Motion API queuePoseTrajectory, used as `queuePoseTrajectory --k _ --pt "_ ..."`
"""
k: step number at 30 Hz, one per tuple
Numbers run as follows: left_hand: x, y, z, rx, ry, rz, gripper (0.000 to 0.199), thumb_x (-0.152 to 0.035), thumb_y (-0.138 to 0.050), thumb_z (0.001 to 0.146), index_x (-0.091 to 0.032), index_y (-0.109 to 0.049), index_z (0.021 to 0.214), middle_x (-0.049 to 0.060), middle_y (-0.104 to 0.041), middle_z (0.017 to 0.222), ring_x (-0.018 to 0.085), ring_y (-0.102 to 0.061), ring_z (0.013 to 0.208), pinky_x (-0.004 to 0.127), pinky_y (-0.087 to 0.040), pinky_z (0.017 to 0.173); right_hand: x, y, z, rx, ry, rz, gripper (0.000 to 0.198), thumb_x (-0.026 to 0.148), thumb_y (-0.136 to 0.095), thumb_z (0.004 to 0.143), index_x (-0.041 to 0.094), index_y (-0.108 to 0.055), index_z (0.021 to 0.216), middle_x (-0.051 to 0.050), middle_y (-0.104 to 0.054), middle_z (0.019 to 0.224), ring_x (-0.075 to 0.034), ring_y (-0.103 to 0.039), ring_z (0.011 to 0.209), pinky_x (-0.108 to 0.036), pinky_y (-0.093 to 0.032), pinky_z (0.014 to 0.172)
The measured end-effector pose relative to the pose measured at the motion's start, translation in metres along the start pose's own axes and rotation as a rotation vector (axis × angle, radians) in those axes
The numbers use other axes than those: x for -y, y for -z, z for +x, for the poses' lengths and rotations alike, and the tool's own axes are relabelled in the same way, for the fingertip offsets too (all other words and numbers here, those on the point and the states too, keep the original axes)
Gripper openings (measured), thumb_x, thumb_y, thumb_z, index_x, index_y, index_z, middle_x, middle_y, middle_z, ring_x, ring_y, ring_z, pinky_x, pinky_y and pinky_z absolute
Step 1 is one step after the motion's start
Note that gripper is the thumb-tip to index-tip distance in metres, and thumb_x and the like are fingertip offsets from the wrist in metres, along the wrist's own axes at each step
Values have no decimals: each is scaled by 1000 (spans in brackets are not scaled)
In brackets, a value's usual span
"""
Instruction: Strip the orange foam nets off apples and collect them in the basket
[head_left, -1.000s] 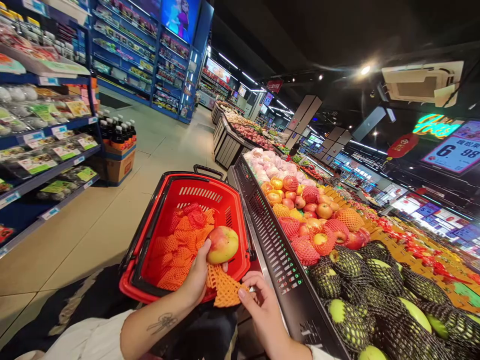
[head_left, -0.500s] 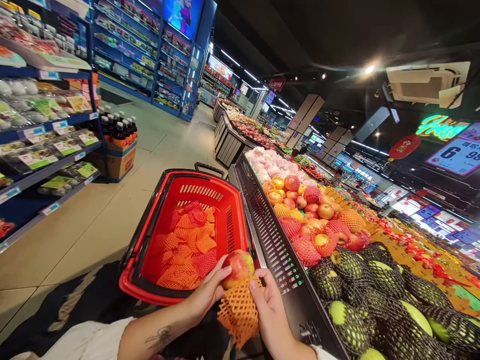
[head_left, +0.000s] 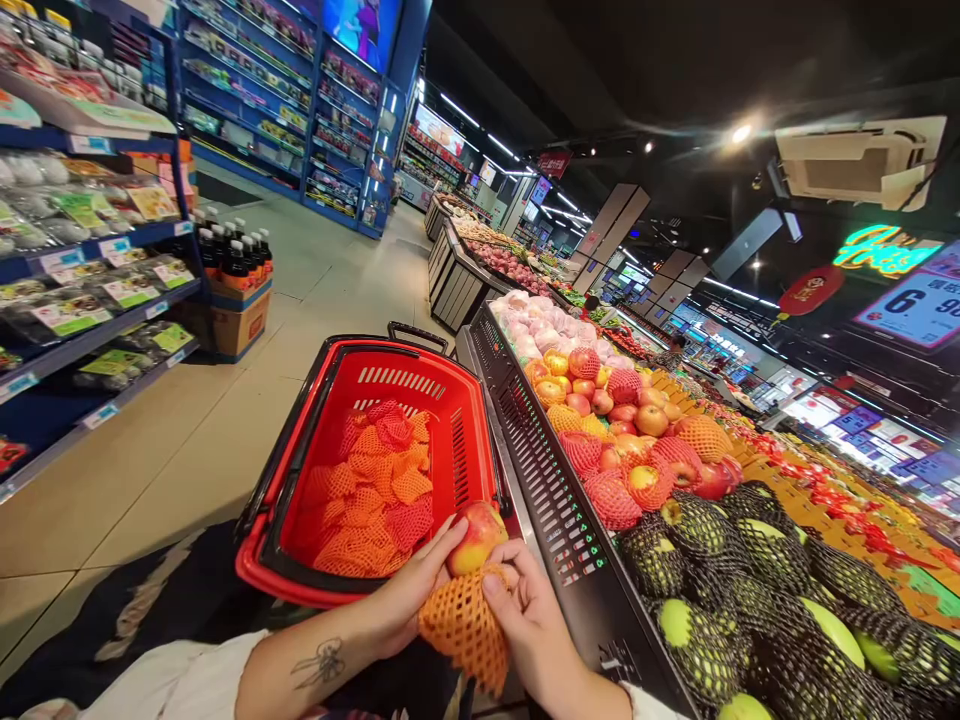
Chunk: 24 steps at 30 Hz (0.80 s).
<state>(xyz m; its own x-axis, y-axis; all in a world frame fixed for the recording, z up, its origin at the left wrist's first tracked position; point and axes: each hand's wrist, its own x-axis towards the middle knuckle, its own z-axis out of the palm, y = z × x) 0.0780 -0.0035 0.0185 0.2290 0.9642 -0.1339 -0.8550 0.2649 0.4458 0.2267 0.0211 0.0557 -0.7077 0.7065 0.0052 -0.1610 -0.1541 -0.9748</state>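
A red-yellow apple (head_left: 478,538) is in my left hand (head_left: 409,590), whose fingers close around its left side. My right hand (head_left: 529,615) pinches the upper edge of an orange foam net sleeve (head_left: 466,622), which hangs below the apple and touches its underside. Just beyond my hands stands a red shopping basket (head_left: 454,395) with a black rim. Inside it lies a pile of orange and red foam nets (head_left: 382,480). To the right, apples (head_left: 651,420), some bare and some in nets, fill the display beside green fruit in black nets (head_left: 750,580).
A black slotted display wall (head_left: 551,470) runs close along my right side. Shelves of packaged produce (head_left: 90,290) stand on the left, with dark bottles on a cardboard box (head_left: 236,320). Tiled floor (head_left: 300,265) lies between. A person (head_left: 675,345) is far off at right.
The foam net sleeve has shifted slightly left and up, and my right hand has moved in closer to the apple, its fingers more curled. The apple stays in my left hand.
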Motion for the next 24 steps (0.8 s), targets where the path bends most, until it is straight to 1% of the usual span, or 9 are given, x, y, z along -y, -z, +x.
queuePoseTrajectory --k 4,6,9,11,14,16,18,21,24 --pt "-2 2 1 78 100 -58 55 -55 -66 83 -10 -68 115 14 -77 103 31 -70 108 37 -52 95 3 6 1 -82 6 -142 21 38 -67 92 23 -54 98 2 -62 81 -11 -56 71 -24 -43 69" --pt "-2 8 2 87 115 -57 53 -55 -64 84 -9 -70 109 13 -78 101 31 -70 107 37 -53 95 6 6 0 -133 37 -305 21 39 -69 89 21 -58 94 0 -64 80 -13 -56 71 -24 -42 67" --pt "-2 17 3 104 150 -58 54 -55 -67 81 -8 -72 105 15 -78 100 32 -70 106 38 -52 97 9 4 -2 -208 99 -625 18 36 -71 83 18 -65 85 -1 -65 74 -14 -54 67 -25 -40 64" --pt "-3 21 2 122 169 -55 54 -55 -69 80 -7 -72 105 15 -77 100 31 -71 105 37 -51 98 11 2 -3 -237 123 -750 14 31 -71 79 18 -68 80 -1 -66 71 -15 -55 65 -25 -40 62" --pt "-3 27 0 143 203 13 55 -56 -70 79 -8 -73 106 15 -77 99 30 -71 103 37 -51 98 13 -2 -3 -237 130 -786 12 29 -70 76 18 -68 79 -1 -66 72 -16 -57 66 -26 -41 64" --pt "-4 29 -2 153 184 92 54 -57 -73 77 -10 -73 105 14 -77 98 31 -71 101 37 -51 96 15 -3 -3 -234 123 -792 13 31 -70 76 18 -67 77 0 -65 71 -15 -56 66 -26 -40 64" --pt "-7 29 -4 199 118 170 58 -53 -84 67 -15 -72 110 12 -76 101 32 -70 103 38 -51 95 16 -4 -2 -246 122 -807 15 32 -70 75 18 -65 75 1 -62 68 -14 -52 64 -26 -39 63" --pt "-12 22 -7 307 88 299 76 -38 -96 50 -18 -68 119 12 -73 109 34 -67 109 40 -48 96 17 -6 -3 -264 106 -807 16 31 -71 72 18 -61 73 2 -59 67 -14 -50 64 -26 -38 63" --pt "-16 17 -9 358 93 379 71 -33 -94 53 -14 -68 116 15 -71 113 35 -64 111 40 -47 97 21 -7 -4 -245 65 -763 17 28 -71 71 20 -60 81 3 -56 68 -13 -48 64 -25 -37 61"
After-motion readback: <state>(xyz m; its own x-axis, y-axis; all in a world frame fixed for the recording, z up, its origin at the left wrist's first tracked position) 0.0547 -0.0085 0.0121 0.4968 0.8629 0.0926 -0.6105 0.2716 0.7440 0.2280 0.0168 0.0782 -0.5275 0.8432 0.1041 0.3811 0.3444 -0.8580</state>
